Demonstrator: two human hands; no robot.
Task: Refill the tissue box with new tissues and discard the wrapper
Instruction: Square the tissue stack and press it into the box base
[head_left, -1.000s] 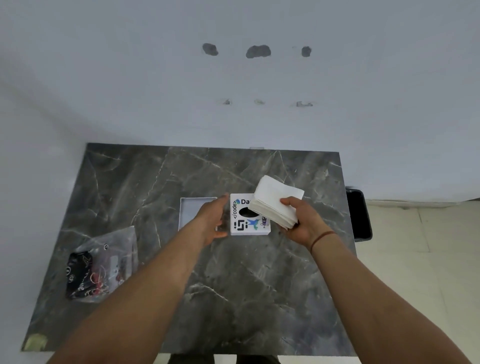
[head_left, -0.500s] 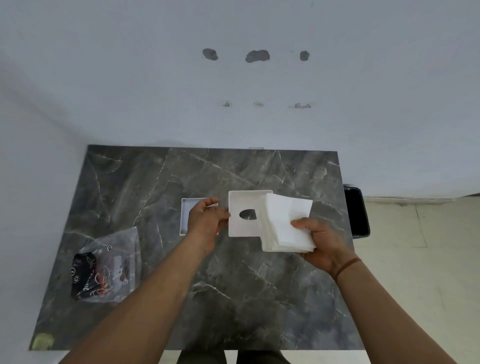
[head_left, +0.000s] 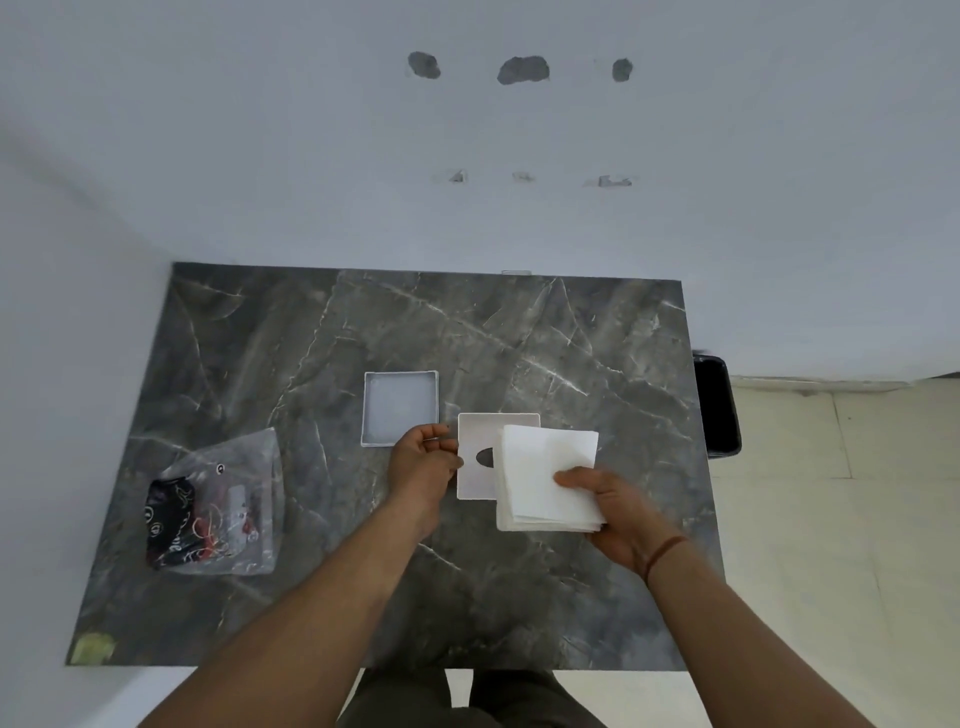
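tissue box lid (head_left: 475, 441) faces plain side up; left hand (head_left: 423, 462) pinches its edge, right hand (head_left: 608, 512) clasps the flat tissue stack (head_left: 545, 475).

A dark grey marble-patterned table (head_left: 467, 338) with pale veins filled the middle of the frame, set against a plain white wall (head_left: 260, 130) across the upper half. Three dark patches (head_left: 522, 69) and three small marks (head_left: 524, 178) showed at upper centre of the wall. Cream floor tiles (head_left: 841, 519) lay at right, beside a black bin (head_left: 719, 405).
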